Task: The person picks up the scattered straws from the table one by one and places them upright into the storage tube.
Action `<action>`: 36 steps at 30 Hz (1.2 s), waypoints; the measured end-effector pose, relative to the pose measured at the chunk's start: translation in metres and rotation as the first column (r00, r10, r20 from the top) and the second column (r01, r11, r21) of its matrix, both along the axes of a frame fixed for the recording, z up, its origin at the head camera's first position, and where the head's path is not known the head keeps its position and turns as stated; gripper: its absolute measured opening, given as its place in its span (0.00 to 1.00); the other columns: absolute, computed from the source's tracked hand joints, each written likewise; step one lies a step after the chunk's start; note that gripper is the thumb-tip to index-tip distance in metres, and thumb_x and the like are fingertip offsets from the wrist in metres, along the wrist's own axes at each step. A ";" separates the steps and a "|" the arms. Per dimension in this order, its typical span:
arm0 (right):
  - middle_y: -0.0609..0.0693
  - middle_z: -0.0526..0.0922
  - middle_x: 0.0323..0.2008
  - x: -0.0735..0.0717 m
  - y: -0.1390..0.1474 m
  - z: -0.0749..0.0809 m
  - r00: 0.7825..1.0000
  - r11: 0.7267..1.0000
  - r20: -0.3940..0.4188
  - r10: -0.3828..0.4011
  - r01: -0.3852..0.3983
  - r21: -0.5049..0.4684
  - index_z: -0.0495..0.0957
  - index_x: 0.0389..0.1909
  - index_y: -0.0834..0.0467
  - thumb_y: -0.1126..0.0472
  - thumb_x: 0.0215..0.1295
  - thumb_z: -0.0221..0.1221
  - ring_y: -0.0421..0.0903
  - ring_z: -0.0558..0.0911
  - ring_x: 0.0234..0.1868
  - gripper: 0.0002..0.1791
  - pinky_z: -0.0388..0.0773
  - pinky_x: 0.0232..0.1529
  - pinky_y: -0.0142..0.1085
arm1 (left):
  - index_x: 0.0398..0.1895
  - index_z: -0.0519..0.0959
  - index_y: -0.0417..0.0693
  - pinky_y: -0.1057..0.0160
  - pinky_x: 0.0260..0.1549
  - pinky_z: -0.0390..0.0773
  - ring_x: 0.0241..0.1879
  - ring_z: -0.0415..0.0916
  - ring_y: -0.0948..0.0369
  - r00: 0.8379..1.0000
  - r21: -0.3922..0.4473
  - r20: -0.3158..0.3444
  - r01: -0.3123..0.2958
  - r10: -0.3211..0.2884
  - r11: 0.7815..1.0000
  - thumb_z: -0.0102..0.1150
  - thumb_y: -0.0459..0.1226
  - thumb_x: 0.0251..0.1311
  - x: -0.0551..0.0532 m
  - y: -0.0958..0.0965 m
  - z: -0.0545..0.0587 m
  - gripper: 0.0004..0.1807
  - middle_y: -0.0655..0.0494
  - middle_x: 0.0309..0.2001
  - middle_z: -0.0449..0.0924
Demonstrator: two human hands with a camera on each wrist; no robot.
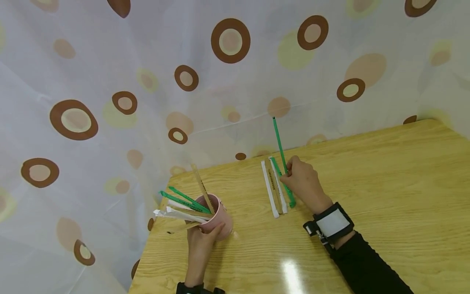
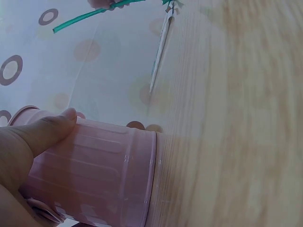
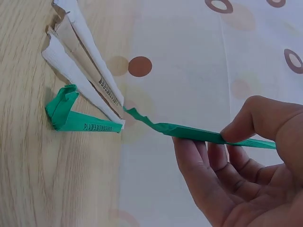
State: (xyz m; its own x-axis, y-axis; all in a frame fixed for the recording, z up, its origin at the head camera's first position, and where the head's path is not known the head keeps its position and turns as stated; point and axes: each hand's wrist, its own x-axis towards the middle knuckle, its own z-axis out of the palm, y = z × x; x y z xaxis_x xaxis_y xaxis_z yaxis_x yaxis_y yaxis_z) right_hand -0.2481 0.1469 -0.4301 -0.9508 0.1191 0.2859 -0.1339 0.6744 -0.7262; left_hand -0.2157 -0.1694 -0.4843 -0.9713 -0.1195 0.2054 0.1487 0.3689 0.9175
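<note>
My left hand (image 1: 200,243) grips a pink ribbed cup (image 1: 223,222) from its near side, thumb along the wall in the left wrist view. Paper-wrapped straws in green, white and brown lean out of the cup towards the left. Between thumb and fingers, my right hand (image 1: 306,181) pinches a green wrapped straw (image 3: 194,134), raised off the table with its far end up. Just left of that hand lies a row: a white straw (image 1: 269,190), a brown straw (image 1: 272,179), another white straw (image 1: 282,196) and a green straw (image 3: 94,124) with a folded wrapper end.
The wood-grain table (image 1: 385,183) extends to the right. A light curtain with brown and yellow circles (image 1: 230,41) hangs along the table's back and left edges. One brown straw (image 1: 201,183) stands nearly upright in the cup.
</note>
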 end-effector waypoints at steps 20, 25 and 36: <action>0.59 0.83 0.32 0.016 0.009 0.024 0.993 0.999 -0.115 -0.005 0.000 -0.039 0.74 0.41 0.64 0.67 0.61 0.59 0.53 0.82 0.32 0.09 0.75 0.29 0.41 | 0.72 0.59 0.34 0.42 0.67 0.68 0.69 0.66 0.43 1.000 0.009 0.006 -0.002 0.002 1.000 0.80 0.31 0.48 0.004 0.000 0.004 0.50 0.37 0.68 0.68; 0.59 0.83 0.33 0.019 0.008 0.029 0.992 1.000 -0.128 0.002 -0.006 -0.029 0.73 0.43 0.64 0.67 0.62 0.58 0.54 0.83 0.33 0.10 0.77 0.31 0.43 | 0.71 0.60 0.33 0.42 0.67 0.68 0.68 0.67 0.44 1.000 0.001 0.005 -0.009 0.009 1.000 0.80 0.32 0.48 0.004 -0.001 0.002 0.49 0.37 0.67 0.68; 0.59 0.83 0.38 0.031 0.002 0.047 0.986 0.998 -0.161 0.033 -0.040 -0.039 0.75 0.46 0.64 0.67 0.64 0.58 0.56 0.84 0.39 0.10 0.82 0.37 0.49 | 0.71 0.60 0.33 0.42 0.66 0.69 0.68 0.67 0.43 1.000 -0.009 -0.009 -0.002 0.002 1.000 0.80 0.32 0.48 0.002 -0.002 0.001 0.49 0.37 0.67 0.69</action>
